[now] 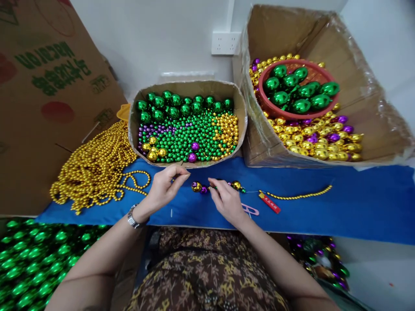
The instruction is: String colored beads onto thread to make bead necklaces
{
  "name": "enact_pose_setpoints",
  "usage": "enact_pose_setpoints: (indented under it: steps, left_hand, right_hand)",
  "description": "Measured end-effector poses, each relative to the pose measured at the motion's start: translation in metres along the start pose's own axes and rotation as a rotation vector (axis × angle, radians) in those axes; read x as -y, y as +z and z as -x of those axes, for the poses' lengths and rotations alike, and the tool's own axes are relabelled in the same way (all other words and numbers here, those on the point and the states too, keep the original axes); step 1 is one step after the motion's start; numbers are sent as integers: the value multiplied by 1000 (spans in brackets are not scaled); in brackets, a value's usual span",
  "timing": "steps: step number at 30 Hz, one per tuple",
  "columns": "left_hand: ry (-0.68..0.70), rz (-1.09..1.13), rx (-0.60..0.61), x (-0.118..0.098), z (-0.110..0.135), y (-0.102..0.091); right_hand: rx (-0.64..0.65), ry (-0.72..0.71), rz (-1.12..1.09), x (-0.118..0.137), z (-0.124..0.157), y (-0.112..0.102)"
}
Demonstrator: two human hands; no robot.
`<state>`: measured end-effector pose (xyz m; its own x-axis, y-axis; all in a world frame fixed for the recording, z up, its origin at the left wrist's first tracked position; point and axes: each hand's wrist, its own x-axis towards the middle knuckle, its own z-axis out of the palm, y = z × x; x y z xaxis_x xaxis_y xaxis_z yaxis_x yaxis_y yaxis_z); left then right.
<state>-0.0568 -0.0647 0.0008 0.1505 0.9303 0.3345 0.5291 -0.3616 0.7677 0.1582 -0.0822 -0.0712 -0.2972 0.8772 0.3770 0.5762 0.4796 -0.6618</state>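
Observation:
My left hand [167, 185], wearing a wristwatch, is closed in a pinch just in front of the bead box; whatever lies between thumb and forefinger is too small to name. My right hand [227, 202] has its fingers closed around part of a bead string, whose middle it hides. Left of those fingers show a gold bead [196, 186] and a purple bead [204, 189]. Another gold bead [236, 185] and a small green one [243, 190] emerge on the right. From there a thin thread leads to a strand of small gold beads [298, 198] on the blue cloth.
A cut-down cardboard box [241, 129] holds green, purple and gold beads. At right, a larger carton [372, 108] contains beads and a red basket [264, 101]. Gold bead strands [97, 164] lie left. Pink scissors handles [250, 210] and a red-yellow packet [269, 203] sit by my right hand.

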Motion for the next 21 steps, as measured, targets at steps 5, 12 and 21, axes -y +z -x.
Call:
enact_pose_setpoints:
  steps: [5,12,21]
  left_hand:
    - [109,16,-28,-26,-8,2]
    - [48,95,-210,-32,-10,-7]
    - [43,335,102,-4,7,27]
  right_hand:
    - [61,-104,-91,11,-20,12]
    - [114,47,-222,-8,-15,21]
    - [47,38,-327,22,-23,-12]
